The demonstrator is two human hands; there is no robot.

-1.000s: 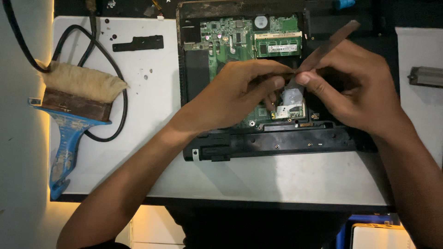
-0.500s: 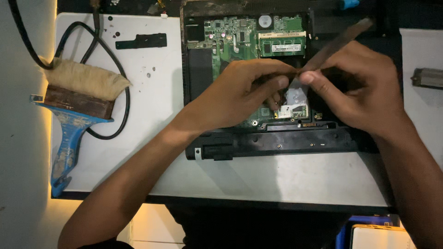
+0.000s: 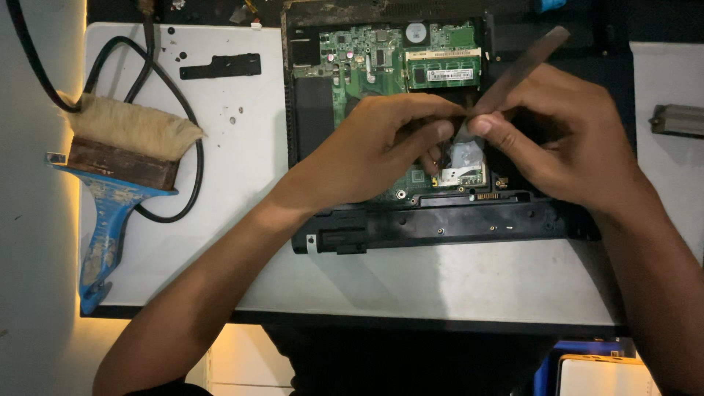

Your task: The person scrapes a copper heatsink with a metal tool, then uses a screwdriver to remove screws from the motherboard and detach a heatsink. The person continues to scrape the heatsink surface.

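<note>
Where hands (image 3: pixel 455 139) meet, circuit board (image 3: pixel 370 59) hidden

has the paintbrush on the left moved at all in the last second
No. The paintbrush lies in the same spot against the black cable looping around it; small shifts in the picture come from the head camera.

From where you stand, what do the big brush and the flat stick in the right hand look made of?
The brush: pale, soft-looking bristles, maybe natural hair, a rusty brown band that looks like metal, and a blue handle with worn paint, wood or plastic. The flat stick in the right hand: dull grey and smooth, possibly metal or plastic.
</note>
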